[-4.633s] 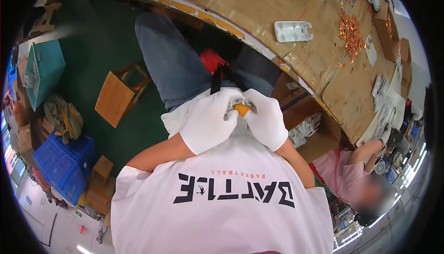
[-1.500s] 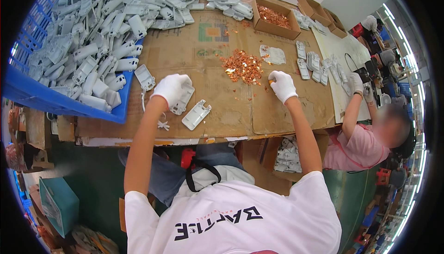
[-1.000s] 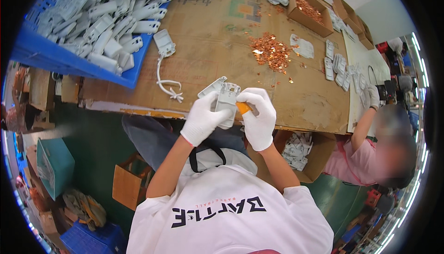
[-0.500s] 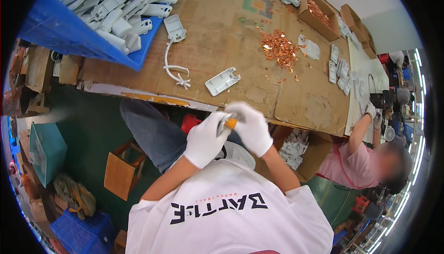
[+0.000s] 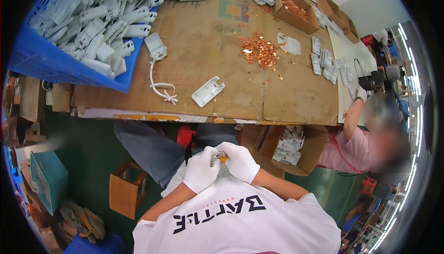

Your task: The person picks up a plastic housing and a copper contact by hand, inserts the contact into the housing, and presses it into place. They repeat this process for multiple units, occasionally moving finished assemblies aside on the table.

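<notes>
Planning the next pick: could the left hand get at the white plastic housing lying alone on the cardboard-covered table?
Probably yes: the white plastic housing lies uncovered near the table edge, though the left hand is busy in the lap.

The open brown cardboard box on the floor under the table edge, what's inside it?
The brown cardboard box holds a heap of pale grey plastic housings. Its near wall and the tabletop hide the bottom, so nothing below the heap can be seen.

Relative to the cardboard-covered table (image 5: 286, 99): open brown carton of copper-coloured bits (image 5: 295, 9) at its far edge, blue crate of grey-white housings (image 5: 69, 66) on its left end, open brown box of white parts (image 5: 290, 145) below its near edge.
</notes>
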{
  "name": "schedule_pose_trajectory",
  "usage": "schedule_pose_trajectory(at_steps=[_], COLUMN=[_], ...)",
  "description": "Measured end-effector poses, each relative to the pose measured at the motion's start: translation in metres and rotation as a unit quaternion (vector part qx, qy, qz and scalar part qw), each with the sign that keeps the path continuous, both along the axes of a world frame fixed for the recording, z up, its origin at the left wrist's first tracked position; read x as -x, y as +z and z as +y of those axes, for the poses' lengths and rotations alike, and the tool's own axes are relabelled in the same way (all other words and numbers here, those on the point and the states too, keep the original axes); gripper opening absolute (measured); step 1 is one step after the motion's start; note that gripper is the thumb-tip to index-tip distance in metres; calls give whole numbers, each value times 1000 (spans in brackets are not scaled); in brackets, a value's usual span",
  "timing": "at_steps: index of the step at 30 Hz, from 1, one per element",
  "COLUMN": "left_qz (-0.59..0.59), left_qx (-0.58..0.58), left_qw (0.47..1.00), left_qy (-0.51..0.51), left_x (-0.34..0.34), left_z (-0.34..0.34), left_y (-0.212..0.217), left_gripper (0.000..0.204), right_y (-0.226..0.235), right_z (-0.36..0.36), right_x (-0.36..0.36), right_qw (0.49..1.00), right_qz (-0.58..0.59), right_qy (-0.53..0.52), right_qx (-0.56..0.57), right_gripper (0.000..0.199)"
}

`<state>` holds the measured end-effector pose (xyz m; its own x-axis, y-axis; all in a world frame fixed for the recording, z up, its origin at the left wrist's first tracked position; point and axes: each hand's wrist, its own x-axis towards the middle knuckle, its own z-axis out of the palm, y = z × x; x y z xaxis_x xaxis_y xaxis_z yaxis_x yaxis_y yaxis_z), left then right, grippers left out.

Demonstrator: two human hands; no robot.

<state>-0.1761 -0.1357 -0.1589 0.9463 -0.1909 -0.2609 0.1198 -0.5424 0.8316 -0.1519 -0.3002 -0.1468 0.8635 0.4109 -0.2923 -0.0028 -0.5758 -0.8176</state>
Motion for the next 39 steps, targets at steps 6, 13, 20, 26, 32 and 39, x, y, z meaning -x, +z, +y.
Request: schedule_pose_trajectory(at_steps=[6, 13, 20, 26, 32, 39], left_qz=[11, 32, 91, -50, -342, -302], left_qx=[26, 119, 77, 211, -227, -275], left_qw=[999, 991, 991, 972, 910, 908], left_qy=[37, 50, 62, 90, 55, -90], left_x=[-11, -14, -12, -69, -198, -266], left_z=[-6, -8, -8, -3, 67, 147], left_y=[-5, -16, -20, 23, 24, -16], left_gripper=[17, 18, 17, 56, 46, 35], right_y=[9, -7, -21, 34, -4, -9], right_z=[-18, -17, -18, -76, -329, -176], right_x=[6, 24, 25, -89, -231, -207], right_qw=[996, 999, 998, 965, 806, 866], right_qz=[65, 38, 27, -244, -371, -451], right_qy=[-36, -32, 23, -92, -387, -122], right_qx=[-47, 20, 46, 10, 250, 177], right_gripper=[51, 54, 54, 18, 27, 21])
